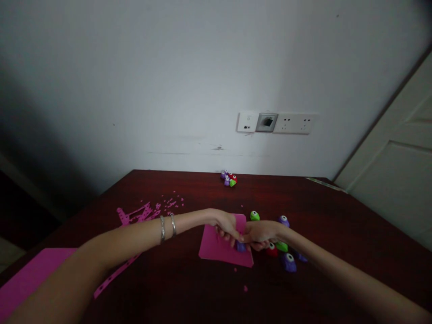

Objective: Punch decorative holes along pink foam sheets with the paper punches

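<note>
A pale wall (189,81) rises behind a dark reddish-brown tabletop (175,288), with a white panelled door (398,180) at the right. A large pink sheet (33,274) lies at the lower left, partly behind the person's left forearm, which wears two silvery bangles (168,227). A smaller pink sheet (218,245) is at the middle of the tabletop, under and between the two hands; whether it lies flat or is slightly raised cannot be told.

The left grip (224,224) reaches in over this smaller sheet, fingers curled and thumb pointing right. The right grip (263,233) comes from the opposite side, its fingers folded under and its thumb meeting the left one. Both are closed in on a small purple piece (240,247) between them, in front of the sheet; its upper part is hidden by the fingers.

Cut pink strips (116,275) lie behind and below the left forearm. A row of sockets (292,124) is set in the wall. Just beside and below the right grip sit small pieces with eye-like discs: a green one (254,216) beyond it, a red one (272,250) close by its fingers, and a purple one (289,263) nearer the viewer. A cluster of similar pieces (227,181) stands near the wall. Smallest are the pink scraps (245,288), some in front of the sheet and more scattered at the left.
</note>
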Demonstrator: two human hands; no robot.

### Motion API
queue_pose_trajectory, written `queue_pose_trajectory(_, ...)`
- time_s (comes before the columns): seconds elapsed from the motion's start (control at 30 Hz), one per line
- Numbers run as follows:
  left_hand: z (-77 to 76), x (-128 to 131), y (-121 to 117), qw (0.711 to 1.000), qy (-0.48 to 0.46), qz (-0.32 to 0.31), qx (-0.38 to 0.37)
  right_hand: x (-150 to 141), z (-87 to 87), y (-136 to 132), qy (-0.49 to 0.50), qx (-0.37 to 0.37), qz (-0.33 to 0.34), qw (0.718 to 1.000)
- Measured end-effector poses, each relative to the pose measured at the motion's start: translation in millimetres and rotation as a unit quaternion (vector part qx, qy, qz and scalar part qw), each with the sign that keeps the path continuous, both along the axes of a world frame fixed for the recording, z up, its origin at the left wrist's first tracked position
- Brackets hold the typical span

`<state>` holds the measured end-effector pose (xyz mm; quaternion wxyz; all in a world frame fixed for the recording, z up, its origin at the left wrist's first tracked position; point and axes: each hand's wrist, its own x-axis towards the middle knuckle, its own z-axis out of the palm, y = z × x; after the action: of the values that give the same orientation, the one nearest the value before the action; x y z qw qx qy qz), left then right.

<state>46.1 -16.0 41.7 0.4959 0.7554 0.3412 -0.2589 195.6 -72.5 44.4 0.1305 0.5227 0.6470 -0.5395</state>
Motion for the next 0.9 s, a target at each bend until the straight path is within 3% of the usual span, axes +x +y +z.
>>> queue_pose_trajectory(0.1, 6.6, -6.3, 10.6, 0.994, -0.072, -0.05, 0.059, 0.8, -0.8, -9.2, 0.019, 0.059, -0.009, 0.998)
queue_pose_trajectory(0.23, -9.2, -19.3, 22.8, 0.977, -0.149, 0.015, 0.15, 0.5, -4.7, -17.3, 0.035, 0.111, -0.027, 0.993)
queue_pose_trajectory(0.37, -30.3, -21.8, 23.0, 0.97, -0.159, 0.055, 0.177, 1.5, -13.0, -19.2, 0.026, 0.173, -0.032, 0.984)
queue_pose_trajectory(0.53, -32.3, -17.8, 20.4, 0.955, -0.143, 0.008, 0.26, 0.0, -19.7, -25.7, -0.028, 0.244, -0.084, 0.966)
queue_pose_trajectory(0.73, -30.6, -23.7, 20.4, 0.962, -0.168, 0.034, 0.211, -6.0, -22.9, -42.4, -0.071, 0.353, -0.128, 0.924)
queue_pose_trajectory(0.9, -34.8, -25.9, 21.9, 0.961, -0.191, 0.033, 0.197, -17.8, -27.1, -56.3, -0.145, 0.421, -0.104, 0.889)
